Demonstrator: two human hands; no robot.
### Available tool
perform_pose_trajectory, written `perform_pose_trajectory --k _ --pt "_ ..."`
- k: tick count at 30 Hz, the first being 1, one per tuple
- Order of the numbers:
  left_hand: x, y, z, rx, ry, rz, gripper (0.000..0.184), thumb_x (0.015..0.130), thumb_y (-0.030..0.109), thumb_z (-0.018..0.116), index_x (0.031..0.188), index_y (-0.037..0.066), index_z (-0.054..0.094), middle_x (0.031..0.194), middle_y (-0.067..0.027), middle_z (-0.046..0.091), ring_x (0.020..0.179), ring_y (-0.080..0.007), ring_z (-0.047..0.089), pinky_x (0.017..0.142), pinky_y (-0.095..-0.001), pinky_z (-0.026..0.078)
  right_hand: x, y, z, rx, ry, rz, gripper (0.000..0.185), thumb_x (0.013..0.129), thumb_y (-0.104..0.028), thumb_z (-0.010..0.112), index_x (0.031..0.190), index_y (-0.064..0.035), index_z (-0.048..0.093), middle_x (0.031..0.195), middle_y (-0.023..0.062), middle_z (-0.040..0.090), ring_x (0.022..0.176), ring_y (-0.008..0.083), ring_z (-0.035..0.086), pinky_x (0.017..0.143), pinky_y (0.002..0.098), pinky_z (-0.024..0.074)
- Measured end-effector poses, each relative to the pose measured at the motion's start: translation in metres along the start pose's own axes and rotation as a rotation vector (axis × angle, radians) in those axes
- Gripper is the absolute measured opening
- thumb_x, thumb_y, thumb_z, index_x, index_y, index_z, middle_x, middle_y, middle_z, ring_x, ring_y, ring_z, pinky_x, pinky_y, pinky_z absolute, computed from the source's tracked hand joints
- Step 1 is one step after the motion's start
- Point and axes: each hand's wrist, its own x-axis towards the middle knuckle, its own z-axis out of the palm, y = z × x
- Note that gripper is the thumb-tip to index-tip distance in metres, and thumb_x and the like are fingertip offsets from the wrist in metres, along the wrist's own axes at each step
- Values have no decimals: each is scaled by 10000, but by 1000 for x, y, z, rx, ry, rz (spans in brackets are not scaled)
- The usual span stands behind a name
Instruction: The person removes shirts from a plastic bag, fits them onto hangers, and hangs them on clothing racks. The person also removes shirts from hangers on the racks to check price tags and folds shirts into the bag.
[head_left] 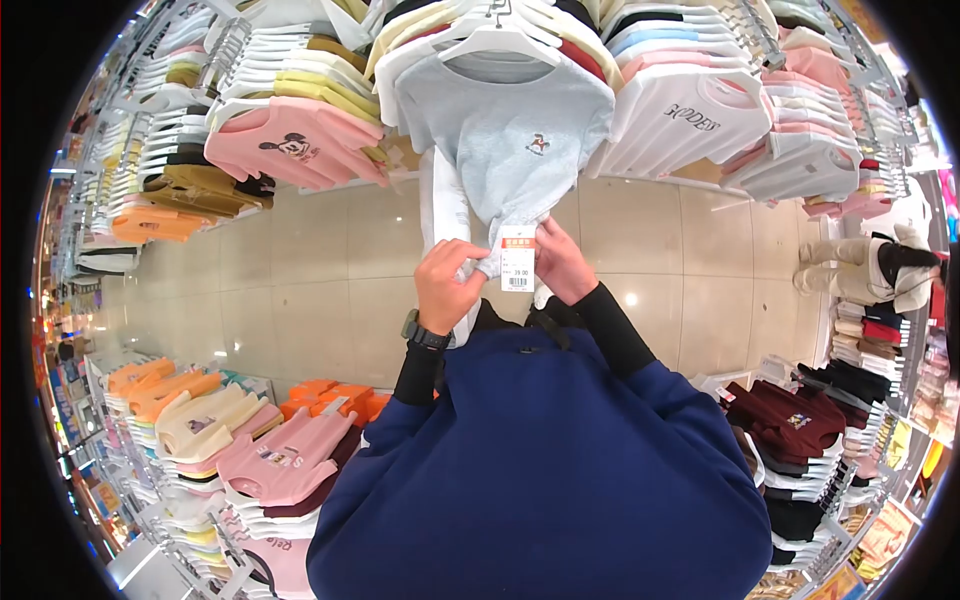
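A light blue-grey shirt (500,120) with a small printed figure on its chest hangs from a white hanger (495,42) at top centre. Its lower part is gathered and pulled towards me. My left hand (449,283), with a dark watch on the wrist, is closed on the gathered grey fabric. The white and orange price tag (518,262) faces me, between my two hands. Its left edge is near my left fingers. My right hand (563,260) pinches the tag at its upper right edge. Something white hangs behind my left hand.
Racks of hanging shirts run along the top, with a pink shirt (290,145) on the left and a white shirt (690,120) on the right. More clothes hang at lower left and lower right. Another person (860,268) stands at the far right on the tiled floor (330,300).
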Motion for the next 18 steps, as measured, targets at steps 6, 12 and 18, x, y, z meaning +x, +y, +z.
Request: perform_pose_trajectory --k 6,12,18 --pt "-4 6 -3 5 3 -83 171 666 -1 665 822 67 656 766 -76 644 700 -270 604 616 -351 474 1 13 -1 -129 -55 91 566 908 -116 612 1405 -52 349 1315 94 519 1158 192 571 952 347 497" --pt "-13 -9 -6 -24 14 -244 141 701 18 668 838 53 655 761 -81 650 684 -256 621 601 -340 466 1 12 -11 55 -71 86 605 877 -118 622 1405 -16 346 1325 114 519 1174 219 567 983 383 480" --pt "-14 -11 -5 -67 -34 -213 116 734 45 688 844 43 652 752 -87 648 683 -261 630 594 -333 467 0 2 -3 172 -107 59 610 882 -104 614 1410 -3 324 1329 150 515 1220 251 536 1040 405 439"
